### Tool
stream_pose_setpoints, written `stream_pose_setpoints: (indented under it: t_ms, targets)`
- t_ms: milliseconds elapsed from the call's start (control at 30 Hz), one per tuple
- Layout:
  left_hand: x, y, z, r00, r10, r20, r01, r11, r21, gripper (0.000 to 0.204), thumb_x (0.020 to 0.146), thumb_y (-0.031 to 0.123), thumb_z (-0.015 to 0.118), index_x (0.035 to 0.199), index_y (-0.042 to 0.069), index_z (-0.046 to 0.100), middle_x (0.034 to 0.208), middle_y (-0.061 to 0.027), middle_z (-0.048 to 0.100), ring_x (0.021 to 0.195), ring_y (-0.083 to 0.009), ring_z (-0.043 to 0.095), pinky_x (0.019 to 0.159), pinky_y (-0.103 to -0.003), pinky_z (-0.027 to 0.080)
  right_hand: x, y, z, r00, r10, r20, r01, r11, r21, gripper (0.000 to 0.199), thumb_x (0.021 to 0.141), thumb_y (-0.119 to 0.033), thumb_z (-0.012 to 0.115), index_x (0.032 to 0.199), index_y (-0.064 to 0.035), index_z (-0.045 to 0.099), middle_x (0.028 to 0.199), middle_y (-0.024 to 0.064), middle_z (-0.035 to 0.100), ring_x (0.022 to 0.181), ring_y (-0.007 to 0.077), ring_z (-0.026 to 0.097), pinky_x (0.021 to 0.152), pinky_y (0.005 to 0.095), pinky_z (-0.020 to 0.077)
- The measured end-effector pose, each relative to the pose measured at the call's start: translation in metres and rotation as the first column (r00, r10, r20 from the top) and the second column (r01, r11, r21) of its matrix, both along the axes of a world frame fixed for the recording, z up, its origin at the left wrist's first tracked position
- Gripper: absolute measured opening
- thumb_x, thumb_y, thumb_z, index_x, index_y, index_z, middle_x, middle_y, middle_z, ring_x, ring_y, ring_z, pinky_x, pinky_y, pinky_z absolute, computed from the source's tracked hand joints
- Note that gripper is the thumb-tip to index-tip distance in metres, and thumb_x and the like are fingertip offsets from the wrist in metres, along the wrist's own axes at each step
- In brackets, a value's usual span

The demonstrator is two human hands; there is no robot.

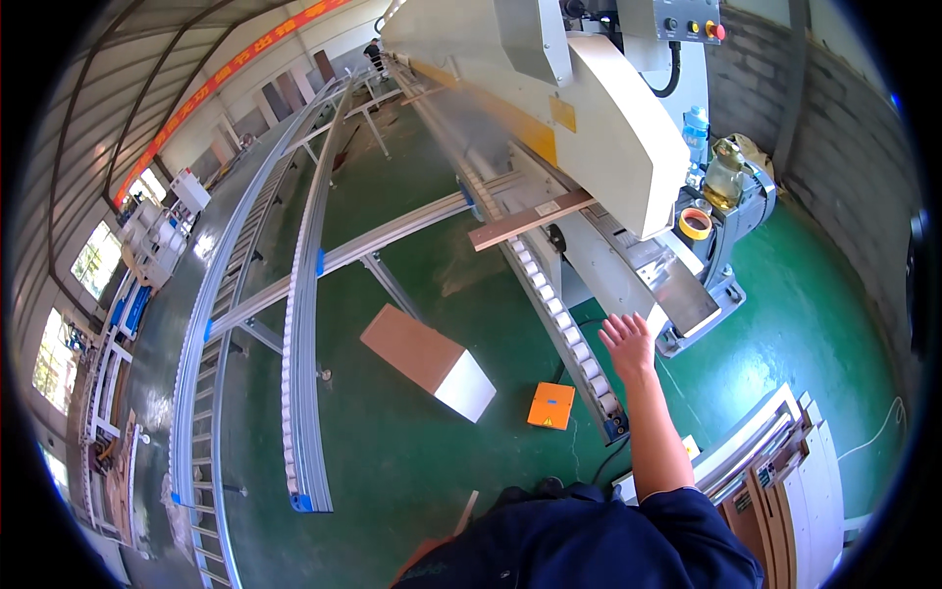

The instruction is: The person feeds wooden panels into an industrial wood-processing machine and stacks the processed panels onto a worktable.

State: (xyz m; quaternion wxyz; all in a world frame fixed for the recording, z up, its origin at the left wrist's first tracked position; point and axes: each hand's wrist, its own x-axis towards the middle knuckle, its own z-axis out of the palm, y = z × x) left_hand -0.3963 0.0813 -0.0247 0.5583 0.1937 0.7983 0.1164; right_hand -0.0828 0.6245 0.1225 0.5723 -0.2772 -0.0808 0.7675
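My right hand point(628, 346) reaches forward, fingers spread, palm empty. It is above the near end of a roller track point(564, 324) with white rollers, close to the machine's metal ledge point(677, 285). Across that track lies a narrow brown board point(530, 221), its far end under the white machine housing point(628, 128). My left hand is out of view.
An orange box point(551, 405) and a brown carton with a white side point(429, 361) sit on the green floor. Long conveyor rails point(309, 393) run along the left. Stacked panels point(785, 491) stand at lower right. A roll of tape point(695, 224) rests near the motor point(756, 196). Far off stands a person point(374, 54).
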Motion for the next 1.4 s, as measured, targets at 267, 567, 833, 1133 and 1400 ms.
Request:
stream_pose_setpoints:
  t_ms: [267, 567, 833, 1133, 1400]
  targets:
    - [-0.003, -0.004, 0.005, 1.0, 0.03, 0.0, -0.03, 1.0, 0.007, 0.043, 0.089, 0.044, 0.056, 0.117, 0.013, 0.065, 0.108, -0.0135, 0.066, 0.098, -0.0233, 0.062, 0.087, -0.036, 0.047, -0.022, 0.024, 0.0, 0.999, 0.033, 0.039, -0.034, 0.999, 0.013, 0.074, 0.092, -0.036, 0.053, 0.147, -0.0007, 0.018, 0.145, 0.0207, 0.035, 0.128, 0.0345, 0.043, 0.103, 0.0458, 0.0412]
    - [-0.003, 0.021, 0.012, 0.996, 0.091, 0.002, -0.091, 0.995, 0.036, 0.042, 0.089, 0.042, 0.055, 0.117, 0.011, 0.065, 0.106, -0.0136, 0.067, 0.097, -0.022, 0.062, 0.087, -0.036, 0.047, -0.07, 0.068, 0.007, 0.994, 0.084, 0.069, -0.083, 0.996, -0.008, 0.062, 0.095, -0.037, 0.048, 0.145, -0.0067, 0.028, 0.146, 0.0209, 0.034, 0.127, 0.0352, 0.043, 0.097, 0.0425, 0.0454]
    - [-0.007, 0.065, 0.021, 0.993, 0.114, 0.004, -0.114, 0.991, 0.075, 0.042, 0.09, 0.04, 0.055, 0.116, 0.009, 0.065, 0.105, -0.0137, 0.067, 0.095, -0.0209, 0.062, 0.086, -0.036, 0.048, -0.108, 0.115, 0.01, 0.98, 0.125, 0.156, -0.126, 0.992, -0.008, 0.066, 0.09, -0.036, 0.06, 0.14, -0.0013, 0.034, 0.142, 0.0195, 0.039, 0.117, 0.0329, 0.052, 0.093, 0.0421, 0.0486]
    - [-0.005, 0.054, 0.021, 0.983, 0.181, 0.014, -0.182, 0.978, 0.106, 0.042, 0.09, 0.038, 0.055, 0.116, 0.006, 0.065, 0.103, -0.0137, 0.067, 0.093, -0.0197, 0.062, 0.085, -0.036, 0.048, -0.112, 0.113, 0.021, 0.917, 0.075, 0.393, -0.02, 0.99, -0.142, 0.029, 0.089, -0.023, 0.063, 0.109, -0.0059, 0.052, 0.09, 0.0081, 0.056, 0.07, 0.0202, 0.062, 0.058, 0.0321, 0.0556]
    - [-0.009, -0.004, 0.017, 0.874, 0.484, 0.047, -0.473, 0.824, 0.311, 0.041, 0.091, 0.036, 0.054, 0.115, 0.004, 0.066, 0.101, -0.0138, 0.068, 0.092, -0.0186, 0.062, 0.084, -0.036, 0.049, -0.093, 0.016, 0.063, 0.918, 0.028, 0.396, -0.041, 0.999, 0.024, 0.018, 0.089, -0.015, 0.055, 0.104, -0.0051, 0.056, 0.08, 0.0035, 0.057, 0.056, 0.0098, 0.05, 0.052, 0.0217, 0.0447]
